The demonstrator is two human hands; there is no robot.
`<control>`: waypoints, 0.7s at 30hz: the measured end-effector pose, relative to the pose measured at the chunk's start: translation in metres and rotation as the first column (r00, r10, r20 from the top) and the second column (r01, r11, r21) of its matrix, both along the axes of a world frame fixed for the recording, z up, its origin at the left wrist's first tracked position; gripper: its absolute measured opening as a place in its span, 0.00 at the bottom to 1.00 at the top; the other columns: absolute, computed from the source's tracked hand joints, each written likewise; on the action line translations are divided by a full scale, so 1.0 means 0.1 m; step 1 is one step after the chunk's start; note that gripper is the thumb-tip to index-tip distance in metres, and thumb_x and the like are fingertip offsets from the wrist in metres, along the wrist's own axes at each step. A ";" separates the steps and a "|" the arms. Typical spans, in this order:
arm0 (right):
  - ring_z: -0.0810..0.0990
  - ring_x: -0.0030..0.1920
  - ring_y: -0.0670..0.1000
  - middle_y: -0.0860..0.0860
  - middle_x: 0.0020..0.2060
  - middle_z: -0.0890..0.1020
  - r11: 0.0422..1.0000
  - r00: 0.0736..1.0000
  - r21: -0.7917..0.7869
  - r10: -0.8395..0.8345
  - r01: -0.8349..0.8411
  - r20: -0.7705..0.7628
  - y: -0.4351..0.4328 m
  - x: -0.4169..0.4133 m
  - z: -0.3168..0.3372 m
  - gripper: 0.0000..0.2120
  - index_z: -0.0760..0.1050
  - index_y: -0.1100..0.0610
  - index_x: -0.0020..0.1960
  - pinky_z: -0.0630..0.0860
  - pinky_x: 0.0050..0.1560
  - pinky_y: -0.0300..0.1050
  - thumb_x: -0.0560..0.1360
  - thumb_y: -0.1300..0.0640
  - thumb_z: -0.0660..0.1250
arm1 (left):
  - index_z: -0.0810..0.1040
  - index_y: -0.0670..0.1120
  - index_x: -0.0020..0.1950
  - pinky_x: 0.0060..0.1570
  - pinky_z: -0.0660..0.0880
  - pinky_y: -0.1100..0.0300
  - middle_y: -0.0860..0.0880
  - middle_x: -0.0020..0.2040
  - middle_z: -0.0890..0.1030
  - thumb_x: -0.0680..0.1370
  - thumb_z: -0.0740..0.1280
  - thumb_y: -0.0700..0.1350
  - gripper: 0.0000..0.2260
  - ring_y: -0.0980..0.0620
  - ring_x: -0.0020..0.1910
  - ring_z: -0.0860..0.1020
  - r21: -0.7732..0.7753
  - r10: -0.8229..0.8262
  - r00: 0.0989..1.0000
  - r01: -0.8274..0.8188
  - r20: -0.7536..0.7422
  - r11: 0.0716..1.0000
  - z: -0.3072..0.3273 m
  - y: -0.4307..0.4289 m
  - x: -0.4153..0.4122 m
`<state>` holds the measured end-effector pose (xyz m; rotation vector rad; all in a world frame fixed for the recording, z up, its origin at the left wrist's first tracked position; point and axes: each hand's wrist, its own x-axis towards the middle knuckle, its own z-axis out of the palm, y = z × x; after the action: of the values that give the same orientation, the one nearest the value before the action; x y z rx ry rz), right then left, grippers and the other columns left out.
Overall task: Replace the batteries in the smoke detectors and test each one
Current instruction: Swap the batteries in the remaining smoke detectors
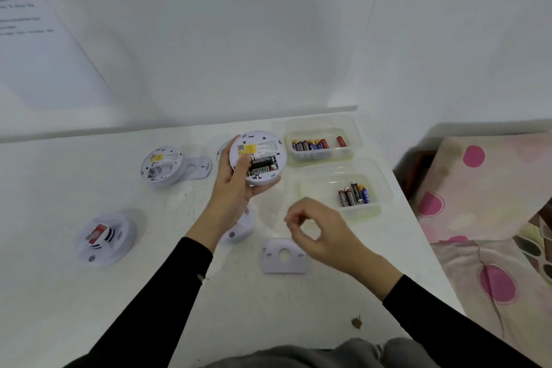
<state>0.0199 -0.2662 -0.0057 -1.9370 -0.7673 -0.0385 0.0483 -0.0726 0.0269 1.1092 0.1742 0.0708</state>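
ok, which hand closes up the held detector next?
Probably the right hand: it looks empty, above the mounting plate. The left hand is busy holding the detector, batteries showing.

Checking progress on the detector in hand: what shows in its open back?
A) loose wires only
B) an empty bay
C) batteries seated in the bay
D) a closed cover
C: the smoke detector held in the left hand faces back-up, with dark batteries lying in its bay.

Soft, even light washes my view pale; shadows stay faint. My right hand (321,234) blurs, and the frame's edges bend and soften.
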 end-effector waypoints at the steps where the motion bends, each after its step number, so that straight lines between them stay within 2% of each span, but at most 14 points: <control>1: 0.78 0.48 0.48 0.49 0.47 0.78 0.990 0.997 -0.120 0.083 -0.080 0.013 -0.02 -0.07 -0.12 0.06 0.76 0.58 0.51 0.76 0.49 0.43 0.75 0.63 0.68 | 0.64 0.50 0.74 0.49 0.81 0.46 0.44 0.69 0.74 0.84 0.57 0.41 0.18 0.41 0.63 0.78 -0.018 0.007 1.000 -0.008 -0.008 1.000 0.00 0.03 -0.02; 3: 0.77 0.55 0.47 0.49 0.54 0.78 0.941 0.981 -0.296 0.187 -0.164 0.053 -0.05 -0.15 -0.34 0.11 0.76 0.56 0.56 0.74 0.57 0.42 0.75 0.54 0.69 | 0.63 0.49 0.75 0.49 0.82 0.45 0.43 0.70 0.73 0.84 0.57 0.41 0.19 0.40 0.63 0.78 -0.046 0.009 1.000 -0.010 -0.020 0.999 0.00 0.05 -0.06; 5: 0.75 0.61 0.49 0.51 0.61 0.77 0.907 0.971 -0.382 0.225 -0.177 0.085 -0.08 -0.18 -0.44 0.18 0.76 0.55 0.60 0.70 0.64 0.40 0.74 0.47 0.70 | 0.63 0.49 0.75 0.49 0.82 0.45 0.43 0.70 0.73 0.84 0.57 0.40 0.19 0.41 0.63 0.78 -0.055 0.003 1.000 -0.004 -0.017 0.999 0.00 0.05 -0.12; 7: 0.73 0.63 0.49 0.51 0.63 0.77 0.901 0.974 -0.400 0.214 -0.168 0.074 -0.10 -0.18 -0.45 0.22 0.76 0.55 0.62 0.67 0.66 0.38 0.73 0.44 0.70 | 0.65 0.51 0.74 0.49 0.82 0.46 0.43 0.71 0.72 0.84 0.57 0.40 0.18 0.41 0.62 0.79 -0.065 -0.007 1.000 0.007 -0.007 0.998 -0.01 0.06 -0.17; 10: 0.73 0.61 0.49 0.50 0.60 0.77 0.911 0.978 -0.378 0.200 -0.163 0.061 -0.09 -0.19 -0.43 0.23 0.75 0.55 0.62 0.70 0.63 0.43 0.72 0.45 0.72 | 0.67 0.53 0.72 0.48 0.82 0.46 0.43 0.73 0.70 0.84 0.57 0.39 0.17 0.41 0.63 0.78 -0.088 -0.017 1.000 0.016 -0.013 0.996 -0.02 0.06 -0.22; 13: 0.74 0.60 0.49 0.50 0.59 0.76 0.958 0.983 -0.270 0.138 -0.100 0.125 -0.06 -0.22 -0.31 0.22 0.76 0.56 0.60 0.72 0.60 0.43 0.69 0.50 0.75 | 0.68 0.53 0.72 0.49 0.81 0.45 0.43 0.73 0.69 0.84 0.57 0.39 0.17 0.40 0.65 0.77 -0.082 -0.013 1.000 0.012 -0.016 0.997 -0.02 0.07 -0.26; 17: 0.74 0.62 0.51 0.51 0.59 0.76 0.997 0.968 0.018 -0.072 0.070 0.241 0.02 -0.20 0.06 0.22 0.77 0.59 0.58 0.71 0.63 0.43 0.67 0.57 0.78 | 0.66 0.51 0.75 0.47 0.82 0.46 0.41 0.71 0.71 0.83 0.58 0.39 0.20 0.41 0.62 0.79 -0.117 0.025 0.999 -0.029 -0.041 0.993 0.02 0.08 -0.27; 19: 0.74 0.62 0.52 0.51 0.59 0.76 0.981 0.958 0.130 -0.173 0.146 0.228 0.09 -0.11 0.21 0.23 0.75 0.57 0.59 0.71 0.63 0.46 0.67 0.59 0.78 | 0.66 0.52 0.74 0.44 0.82 0.49 0.41 0.70 0.73 0.83 0.60 0.41 0.20 0.43 0.60 0.80 -0.120 0.024 1.000 -0.026 -0.020 0.992 0.03 0.05 -0.27; 21: 0.75 0.63 0.50 0.48 0.60 0.76 0.957 0.954 0.199 -0.247 0.212 0.170 0.19 0.00 0.32 0.24 0.72 0.53 0.62 0.72 0.63 0.51 0.69 0.57 0.77 | 0.67 0.53 0.72 0.45 0.81 0.48 0.42 0.69 0.75 0.81 0.63 0.46 0.20 0.42 0.62 0.79 -0.124 0.010 1.000 -0.009 0.014 0.992 0.03 0.00 -0.27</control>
<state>0.0200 -0.2476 0.0266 -1.8581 -0.6354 -0.4302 0.0216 -0.0730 0.0304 0.9842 0.1689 0.0755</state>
